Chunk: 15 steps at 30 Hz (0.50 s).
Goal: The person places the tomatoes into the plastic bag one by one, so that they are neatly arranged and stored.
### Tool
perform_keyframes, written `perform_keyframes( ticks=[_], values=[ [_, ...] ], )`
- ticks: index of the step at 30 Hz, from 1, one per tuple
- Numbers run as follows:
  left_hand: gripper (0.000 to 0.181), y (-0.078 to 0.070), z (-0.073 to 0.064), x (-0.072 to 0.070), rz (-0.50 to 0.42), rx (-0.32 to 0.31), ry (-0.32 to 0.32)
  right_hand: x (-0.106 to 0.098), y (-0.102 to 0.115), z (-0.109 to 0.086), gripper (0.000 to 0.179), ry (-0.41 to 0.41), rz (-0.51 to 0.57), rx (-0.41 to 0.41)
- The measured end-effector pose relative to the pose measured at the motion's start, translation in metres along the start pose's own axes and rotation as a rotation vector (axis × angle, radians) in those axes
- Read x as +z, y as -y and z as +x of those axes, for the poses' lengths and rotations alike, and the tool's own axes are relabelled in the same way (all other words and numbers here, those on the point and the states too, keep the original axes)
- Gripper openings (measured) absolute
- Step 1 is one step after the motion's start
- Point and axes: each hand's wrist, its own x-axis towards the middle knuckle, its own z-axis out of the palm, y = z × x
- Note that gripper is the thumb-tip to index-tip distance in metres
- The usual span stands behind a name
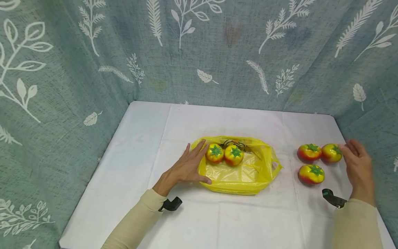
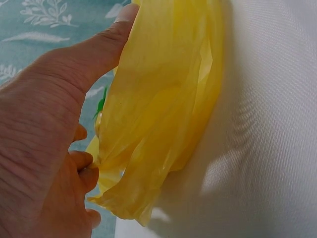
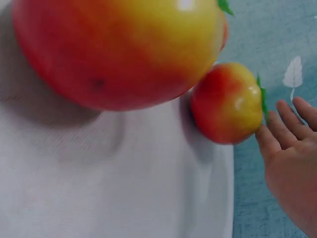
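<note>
Blue-green cloth (image 1: 224,79) with white leaves on it hangs behind and at the sides of the white worktop (image 1: 248,221). On the worktop, near the middle, lies a yellow plastic bag (image 1: 230,186) with its mouth wide open and a handle loop (image 1: 277,167) poking out on the right. Inside, at the left and toward the back, sit a round fruit (image 1: 215,153) and a second fruit (image 1: 234,155), side by side. Thin dark lines show by the bag's back edge, but I can't tell what they are.

Three more fruits are on the worktop, to the right of the bag and well apart from it. One front fruit (image 1: 311,174) is closest to the person. Behind it are a back fruit (image 1: 309,152) and a far-right fruit (image 1: 331,153), right next to each other. All five are red and yellow with green leafy tops.

The left hand (image 1: 186,166) rests on the bag's left end. Its grip is loose, fingers spread and thumb along the front edge. The right hand (image 1: 357,166) is by the far-right fruit. Its grip holds nothing, and its fingertips are so near that I can't tell if they touch.
</note>
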Motion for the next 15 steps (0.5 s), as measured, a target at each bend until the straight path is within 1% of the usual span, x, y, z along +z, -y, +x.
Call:
perform_keyframes(
  ticks=[4, 9, 13, 15],
  values=[
    [0.137, 0.0, 0.0, 0.0, 0.002, 0.002, 0.001, -0.001, -0.006, 0.002, 0.09, -0.036, -0.056, 0.02],
    [0.137, 0.0, 0.0, 0.001, 0.011, 0.005, -0.002, -0.002, -0.013, 0.003, 0.088, -0.037, -0.091, 0.024],
    [0.137, 0.0, 0.0, 0.001, 0.015, 0.005, 0.002, -0.002, -0.018, 0.004, 0.09, -0.039, -0.135, 0.046],
    [0.137, 0.0, 0.0, 0.001, 0.016, 0.006, 0.003, -0.001, -0.02, 0.006, 0.091, -0.04, -0.14, 0.054]
  ],
)
